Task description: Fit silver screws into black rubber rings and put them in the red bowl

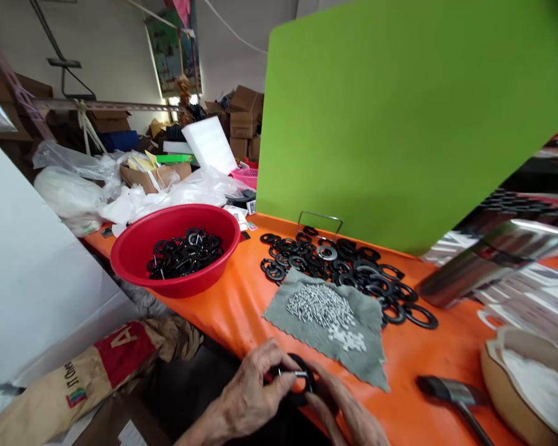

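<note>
My left hand [258, 387] pinches a small metal pin [294, 373] between thumb and fingers, at a black ring [302, 362] near the table's front edge. My right hand [346, 406] grips the right side of that same ring. Just beyond them lies a grey-green cloth [369, 365] bearing a pile of small metal pins [318, 303] and small white pieces [347, 339]. Black rings [376, 285] are heaped behind the cloth. To the left, a red basin [134, 248] holds many black ring parts [186, 254].
A hammer [451, 391] lies at the right beside a tan bowl [506, 371] with white contents. A metal flask [483, 263] stands tilted behind them. The green board [400, 124] rises at the back. Plastic bags [167, 195] and a printed sack [125, 350] are left.
</note>
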A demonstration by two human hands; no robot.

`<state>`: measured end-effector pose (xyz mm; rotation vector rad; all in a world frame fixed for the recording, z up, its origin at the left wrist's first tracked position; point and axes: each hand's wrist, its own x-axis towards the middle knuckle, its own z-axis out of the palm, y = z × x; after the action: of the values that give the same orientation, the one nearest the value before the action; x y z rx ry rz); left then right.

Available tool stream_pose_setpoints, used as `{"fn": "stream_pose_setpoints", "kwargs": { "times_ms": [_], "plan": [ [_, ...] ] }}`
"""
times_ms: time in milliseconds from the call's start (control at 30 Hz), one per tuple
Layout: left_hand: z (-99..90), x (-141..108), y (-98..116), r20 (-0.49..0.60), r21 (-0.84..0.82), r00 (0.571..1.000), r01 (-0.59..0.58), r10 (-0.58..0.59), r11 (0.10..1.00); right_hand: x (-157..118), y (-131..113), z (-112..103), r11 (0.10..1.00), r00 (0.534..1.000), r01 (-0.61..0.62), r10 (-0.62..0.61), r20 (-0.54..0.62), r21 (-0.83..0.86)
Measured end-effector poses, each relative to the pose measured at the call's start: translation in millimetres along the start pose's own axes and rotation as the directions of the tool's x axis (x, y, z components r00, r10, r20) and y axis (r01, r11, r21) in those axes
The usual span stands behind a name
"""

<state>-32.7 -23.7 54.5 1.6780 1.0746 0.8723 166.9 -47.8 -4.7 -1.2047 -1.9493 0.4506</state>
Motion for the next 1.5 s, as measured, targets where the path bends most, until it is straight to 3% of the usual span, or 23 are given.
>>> {"fn": "stream_pose_setpoints", "kwargs": {
  "times_ms": [100, 300, 433, 633, 867, 1033, 1300, 1500],
  "plan": [
    [3.1, -0.5, 9.0, -0.031, 0.013, 0.999, -0.006, 0.006, 1.0, 2.4, -18.4, -1.4, 1.0, 0.997, -0.013, 0.013, -0.08, 0.004],
    [16.9, -8.2, -1.6, -0.088, 0.089, 0.993, -0.067, 0.075, 0.994, 4.2, -33.0, 4.4, 1.0, 0.989, -0.028, 0.027, -0.148, -0.001],
    [15.4, -7.1, 0.9, -0.041, 0.087, 0.996, -0.078, 0.082, 0.993, 2.7, -31.0, 0.4, 1.0, 0.99, -0.001, 0.0, -0.138, -0.002],
    [4.4, 4.1, 5.9, 0.034, 0.024, 0.999, -0.037, 0.036, 0.999, -1.0, -14.9, 5.1, 0.995, 0.984, -0.101, 0.102, -0.147, 0.018],
    [-1.8, 16.1, -4.9, 0.063, -0.041, 0.998, -0.003, 0.005, 0.999, 12.7, -7.2, 2.0, 0.991, 0.993, -0.103, 0.107, -0.049, 0.086],
    [2.7, 22.9, -6.7, 0.007, -0.01, 0.999, -0.044, 0.044, 0.999, 23.2, -6.4, 2.2, 0.993, 0.996, -0.087, 0.088, -0.01, 0.079],
    [24.5, 21.2, -20.3, -0.125, 0.177, 0.988, -0.07, 0.093, 0.982, 19.1, 1.3, 22.8, 0.976, 0.972, -0.219, 0.219, -0.082, 0.015],
    [23.1, 19.4, -19.4, -0.179, 0.145, 0.984, 0.054, -0.027, 0.988, 21.6, -8.0, 17.3, 0.962, 0.96, -0.272, 0.271, -0.075, 0.003]
  ]
}}
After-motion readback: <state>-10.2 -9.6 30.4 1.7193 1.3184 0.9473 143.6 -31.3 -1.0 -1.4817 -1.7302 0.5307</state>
